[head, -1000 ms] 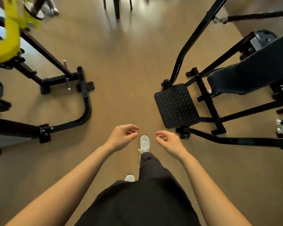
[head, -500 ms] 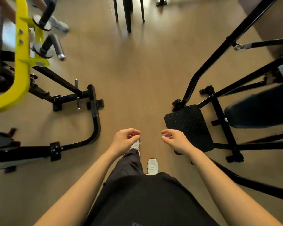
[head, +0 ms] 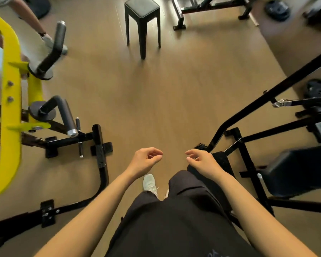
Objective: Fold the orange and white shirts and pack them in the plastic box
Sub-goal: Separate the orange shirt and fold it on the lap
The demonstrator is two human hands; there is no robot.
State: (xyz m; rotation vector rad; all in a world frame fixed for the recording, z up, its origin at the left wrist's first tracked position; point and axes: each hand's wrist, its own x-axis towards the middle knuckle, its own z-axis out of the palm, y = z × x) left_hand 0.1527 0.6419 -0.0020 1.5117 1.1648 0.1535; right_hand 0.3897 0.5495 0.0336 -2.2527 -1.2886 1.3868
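A black stool (head: 142,13) and a weight bench (head: 209,6) have come into sight ahead as the person steps forward between gym machines, the yellow frame (head: 10,101) now alongside on the left. The left hand (head: 146,160) and right hand (head: 202,161) hang apart above the wooden floor (head: 156,101), each grip loosely curled and holding nothing. A white shoe (head: 150,183) is planted below. Neither shirts nor plastic box are in sight.
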